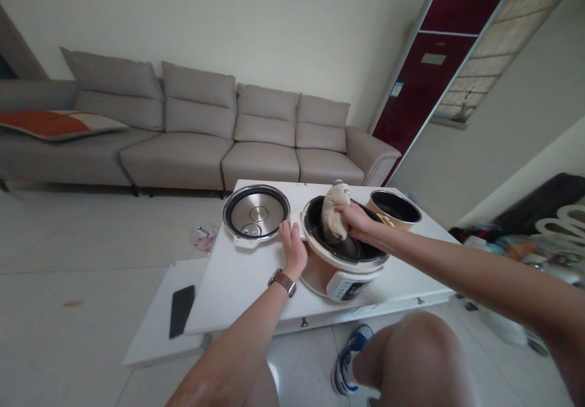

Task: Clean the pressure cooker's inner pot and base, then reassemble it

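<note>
A copper-coloured rice cooker body (336, 273) stands open on the white low table (242, 279). My right hand (359, 219) is closed on a beige cloth (333, 212) and holds it inside the cooker's dark cavity. My left hand (293, 250), with a watch on its wrist, rests against the cooker's left rim, fingers together and holding nothing I can see. The cooker's lid (256, 213) lies upside down to the left, steel side up. The inner pot (393, 208) stands behind the cooker on the right.
A black phone (181, 311) lies on the table's lower left shelf. A grey sofa (205, 133) runs along the back wall, with a dark red standing unit (432, 60) to its right. My knee and blue shoe (350, 358) are below the table edge. Clutter sits at far right.
</note>
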The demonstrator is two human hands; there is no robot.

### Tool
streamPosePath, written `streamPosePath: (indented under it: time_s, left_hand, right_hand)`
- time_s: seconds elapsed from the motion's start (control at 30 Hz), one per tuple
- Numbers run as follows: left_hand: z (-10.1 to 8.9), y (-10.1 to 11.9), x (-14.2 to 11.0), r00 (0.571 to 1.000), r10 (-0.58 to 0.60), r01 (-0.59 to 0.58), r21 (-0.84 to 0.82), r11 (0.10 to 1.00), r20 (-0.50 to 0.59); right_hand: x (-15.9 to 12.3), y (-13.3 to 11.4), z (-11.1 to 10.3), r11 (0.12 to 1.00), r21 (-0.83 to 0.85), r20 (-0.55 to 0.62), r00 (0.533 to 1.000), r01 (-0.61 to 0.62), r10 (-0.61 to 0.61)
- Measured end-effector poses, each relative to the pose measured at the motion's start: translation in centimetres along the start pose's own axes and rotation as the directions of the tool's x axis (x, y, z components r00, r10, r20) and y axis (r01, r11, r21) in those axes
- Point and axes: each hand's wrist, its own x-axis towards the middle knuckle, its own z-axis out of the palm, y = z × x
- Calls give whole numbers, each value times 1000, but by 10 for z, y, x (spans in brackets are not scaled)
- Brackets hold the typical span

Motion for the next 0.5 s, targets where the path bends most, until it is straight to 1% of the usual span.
streamPosePath:
  time_s: [0.1,0.2,0.3,0.37,0.5]
  left_hand:
    - [-4,1,-4,997,-38,38,2,999,60]
    - [-6,0,-4,989,-85,87,-11,996,124]
    - [-6,1,-1,981,-98,105,-31,994,168]
    - [-4,2,0,980,-120,131,-58,990,158]
    - [2,6,-1,983,-135,150,-127,980,121]
  right_hand:
    - [-3,13,26,999,-34,85,996,-23,26]
    - [-10,17,38,999,-23,78,996,-45,47]
    - [-21,14,38,995,-21,71,993,-97,98]
    - [-30,12,34,990,-34,96,985,-140,143]
    - [-49,8,22,983,-80,143,974,-165,176]
